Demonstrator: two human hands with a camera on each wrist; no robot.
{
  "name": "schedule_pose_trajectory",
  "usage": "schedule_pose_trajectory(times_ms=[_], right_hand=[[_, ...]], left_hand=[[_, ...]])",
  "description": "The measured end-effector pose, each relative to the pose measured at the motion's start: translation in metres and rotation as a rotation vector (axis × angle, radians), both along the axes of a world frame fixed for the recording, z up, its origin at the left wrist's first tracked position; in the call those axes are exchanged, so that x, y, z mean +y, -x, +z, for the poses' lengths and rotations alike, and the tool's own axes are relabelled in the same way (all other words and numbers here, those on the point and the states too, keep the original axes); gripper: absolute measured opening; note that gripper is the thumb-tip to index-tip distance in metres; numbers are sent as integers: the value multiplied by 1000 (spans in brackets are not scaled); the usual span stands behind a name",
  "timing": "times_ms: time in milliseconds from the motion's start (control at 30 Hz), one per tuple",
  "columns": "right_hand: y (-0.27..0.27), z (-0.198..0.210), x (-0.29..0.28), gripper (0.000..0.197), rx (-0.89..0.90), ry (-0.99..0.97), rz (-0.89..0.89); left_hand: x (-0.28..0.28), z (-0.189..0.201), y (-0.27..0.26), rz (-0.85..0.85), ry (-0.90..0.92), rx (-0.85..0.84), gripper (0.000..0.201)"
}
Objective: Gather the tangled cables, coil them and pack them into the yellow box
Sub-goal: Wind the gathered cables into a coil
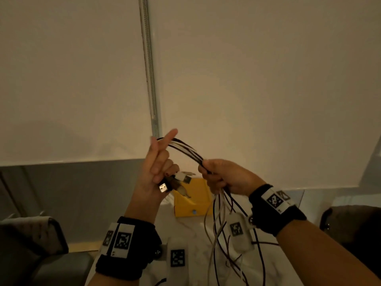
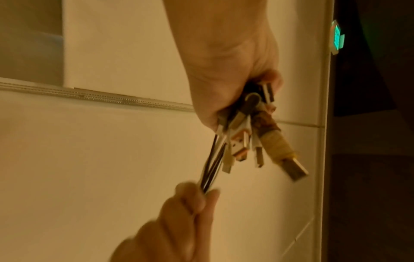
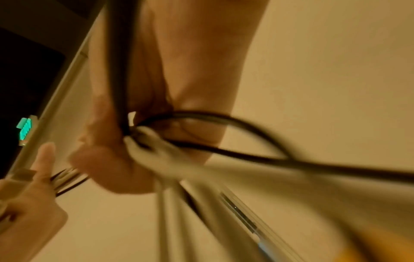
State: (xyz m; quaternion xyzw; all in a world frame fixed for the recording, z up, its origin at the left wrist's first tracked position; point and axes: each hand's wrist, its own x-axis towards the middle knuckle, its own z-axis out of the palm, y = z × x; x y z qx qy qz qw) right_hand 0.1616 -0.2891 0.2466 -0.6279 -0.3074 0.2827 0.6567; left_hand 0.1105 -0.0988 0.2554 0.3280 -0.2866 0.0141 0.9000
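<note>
Behind both raised hands hangs a pale roller blind (image 1: 247, 79), with a beaded metal chain (image 1: 149, 79) running down it just above the left hand. Below the hands lies a white table (image 1: 198, 234), and on it, between and beneath the two wrists, sits the yellow box (image 1: 192, 205) (open side up, as far as the head view shows). The cables (image 1: 185, 149), dark and white together, arch from one hand to the other. The right hand (image 1: 222, 176) is closed in a fist round the bundle, whose loose lengths dangle below it towards the table. The left hand (image 1: 156, 172) grips the plug ends (image 2: 257, 138) with curled fingers, its index finger pointing straight up; the connectors stick out beside its palm.
</note>
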Motion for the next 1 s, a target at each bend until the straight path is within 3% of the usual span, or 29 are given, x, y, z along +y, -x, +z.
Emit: schedule_pose_trajectory(times_ms=[200, 333, 467, 700, 767, 867, 933, 1000], right_hand=[[14, -46, -10, 25, -76, 141, -75], [27, -48, -2, 25, -388, 453, -212], [44, -45, 14, 26, -822, 767, -234], [59, -33, 27, 32, -984, 977, -212], [61, -29, 29, 35, -1047, 1061, -199], [65, -27, 37, 36, -1151, 1165, -150], [72, -32, 45, 36, -1129, 1172, -67], [80, -30, 52, 37, -1111, 1121, -27]], left_hand=[[23, -3, 1, 261, 141, 113, 52], [19, -15, 1, 499, -89, 139, 39], [15, -19, 2, 593, -264, 116, 49], [15, -20, 5, 704, -641, -9, 67], [16, -14, 7, 681, -574, 18, 65], [17, -8, 2, 551, -163, 175, 60], [17, -11, -2, 588, 26, 187, 58], [18, -16, -6, 712, -51, 132, 57]])
